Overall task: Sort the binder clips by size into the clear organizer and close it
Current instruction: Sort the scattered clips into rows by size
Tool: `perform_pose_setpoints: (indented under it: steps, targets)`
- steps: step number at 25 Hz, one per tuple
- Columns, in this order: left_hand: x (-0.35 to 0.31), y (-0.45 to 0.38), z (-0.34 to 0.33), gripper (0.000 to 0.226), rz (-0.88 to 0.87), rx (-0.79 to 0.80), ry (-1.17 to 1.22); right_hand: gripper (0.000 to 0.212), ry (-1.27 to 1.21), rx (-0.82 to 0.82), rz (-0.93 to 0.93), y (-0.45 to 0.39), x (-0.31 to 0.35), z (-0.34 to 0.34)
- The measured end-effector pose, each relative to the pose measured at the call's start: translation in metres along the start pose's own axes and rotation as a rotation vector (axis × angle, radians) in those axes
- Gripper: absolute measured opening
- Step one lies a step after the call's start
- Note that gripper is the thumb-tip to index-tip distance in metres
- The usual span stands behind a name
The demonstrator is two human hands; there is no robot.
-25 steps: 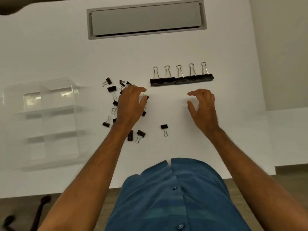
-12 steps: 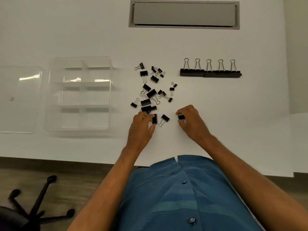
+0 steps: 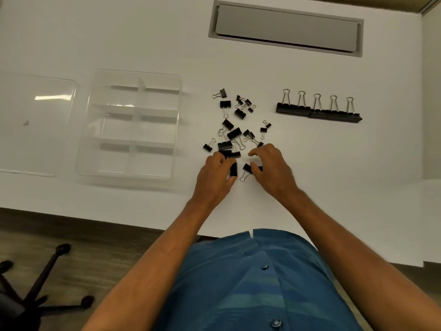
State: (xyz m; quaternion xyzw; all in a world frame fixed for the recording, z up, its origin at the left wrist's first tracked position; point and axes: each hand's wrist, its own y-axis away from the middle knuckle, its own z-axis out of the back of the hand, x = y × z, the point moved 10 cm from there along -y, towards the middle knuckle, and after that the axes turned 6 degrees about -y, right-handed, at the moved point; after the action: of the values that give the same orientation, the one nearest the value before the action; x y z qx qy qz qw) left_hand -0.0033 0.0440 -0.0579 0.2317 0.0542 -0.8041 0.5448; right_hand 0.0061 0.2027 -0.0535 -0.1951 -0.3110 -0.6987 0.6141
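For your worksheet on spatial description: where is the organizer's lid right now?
In the head view, the lid lies flat on the table at far left, just left of the organizer.

I am at a wide white matte table [image 3: 334, 175] whose near edge runs across the lower part of the view, with a long grey rectangular cable-tray flap [image 3: 286, 27] set flush into the tabletop at the far side. Below the table edge lies a dark brown wood-grain floor [image 3: 95, 240], and on it, at lower left, stands the black star-shaped base of a swivel chair [image 3: 35, 292] with castors. Overhead light glares softly on the tabletop at left; a pale beige panel [image 3: 432, 91] adjoins the right edge.
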Motion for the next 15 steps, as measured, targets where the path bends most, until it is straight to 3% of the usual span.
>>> perform_pose_setpoints:
  steps: [6,11,15]
  targets:
    - [0.03,0.03,0.016,0.049,0.084,-0.033,0.293,0.041,0.068,0.075,0.224,-0.02,0.054,-0.023]
    - [0.036,0.041,0.008,0.051,0.018,0.052,0.153,0.064,0.218,0.23,0.394,-0.027,0.082,-0.061]
    - [0.04,0.042,0.002,0.049,0.006,0.09,0.061,0.058,0.213,0.217,0.407,-0.032,0.09,-0.064]
